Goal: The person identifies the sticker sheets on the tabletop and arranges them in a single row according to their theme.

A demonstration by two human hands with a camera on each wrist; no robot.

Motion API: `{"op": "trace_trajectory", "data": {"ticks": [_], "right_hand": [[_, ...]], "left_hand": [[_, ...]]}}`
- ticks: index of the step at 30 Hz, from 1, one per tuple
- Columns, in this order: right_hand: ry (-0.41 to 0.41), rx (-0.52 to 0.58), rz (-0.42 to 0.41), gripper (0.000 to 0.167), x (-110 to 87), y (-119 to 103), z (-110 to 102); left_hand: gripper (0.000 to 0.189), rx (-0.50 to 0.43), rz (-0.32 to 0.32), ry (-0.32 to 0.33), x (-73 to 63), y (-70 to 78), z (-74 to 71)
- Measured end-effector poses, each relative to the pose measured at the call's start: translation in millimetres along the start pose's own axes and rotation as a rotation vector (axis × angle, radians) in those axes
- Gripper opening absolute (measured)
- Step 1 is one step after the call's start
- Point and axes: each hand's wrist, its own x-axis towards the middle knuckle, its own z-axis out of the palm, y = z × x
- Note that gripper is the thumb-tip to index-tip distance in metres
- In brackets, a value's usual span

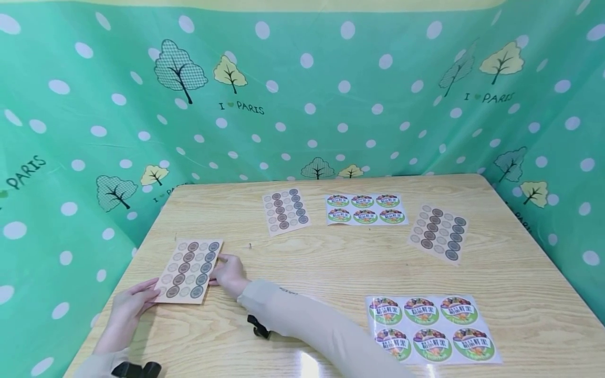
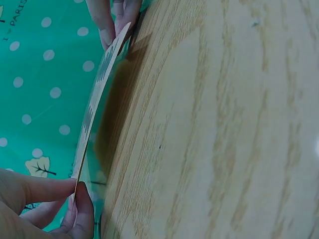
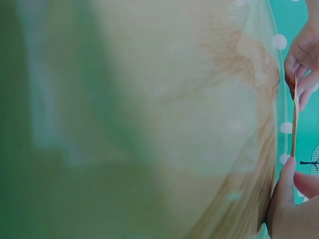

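Note:
A sheet of round stickers (image 1: 188, 269), with columns of pale, brown and dark grey circles, is held at the left of the table in the head view. My left hand (image 1: 129, 304) pinches its lower left corner between thumb and fingers. On the opposite side, my right hand (image 1: 229, 274) grips the right edge. The left wrist view shows the sheet (image 2: 94, 109) nearly edge-on, raised over the table with a shadow beneath it. Seen from the right wrist, the sheet (image 3: 294, 124) is a thin strip between both hands.
Two similar round-sticker sheets lie on the table, one at the back (image 1: 286, 211) and one at the right (image 1: 439, 233). Fruit-label sheets lie at the back middle (image 1: 352, 210) and front right (image 1: 407, 329). A green polka-dot curtain (image 1: 283, 68) surrounds the table's back and sides.

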Motion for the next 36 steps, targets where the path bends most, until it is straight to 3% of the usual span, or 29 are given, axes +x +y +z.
{"op": "trace_trajectory", "data": {"ticks": [3,6,13,20,26,29,32,36], "right_hand": [[-0.055,-0.055,0.034,0.061,-0.3,-1.2,-2.5],[-0.122,-0.097,0.075,0.065,-0.4,-3.2,-5.1],[-0.188,-0.135,0.109,0.064,1.3,-6.1,-8.0],[-0.247,-0.172,0.132,0.058,-0.6,-10.1,-12.9],[-0.311,-0.200,0.131,0.047,-4.3,-14.8,-21.1],[-0.340,-0.200,0.118,0.040,-3.4,-16.2,-26.6],[-0.356,-0.214,0.095,0.033,0.5,-17.4,-32.6],[-0.367,-0.243,0.075,0.026,7.6,-21.7,-41.7]], "left_hand": [[0.016,0.027,-0.009,0.011,2.8,0.3,-0.4],[0.022,0.043,-0.016,0.025,4.9,0.6,-0.4],[0.064,0.110,-0.025,0.059,8.8,1.9,1.3],[0.059,0.204,0.012,0.102,8.9,4.5,3.7],[0.055,0.330,0.022,0.207,5.2,7.7,6.3],[0.055,0.384,0.036,0.222,5.9,8.2,7.8],[0.055,0.406,0.051,0.230,12.0,6.9,8.1],[0.040,0.382,0.083,0.220,23.9,4.8,6.2]]}}
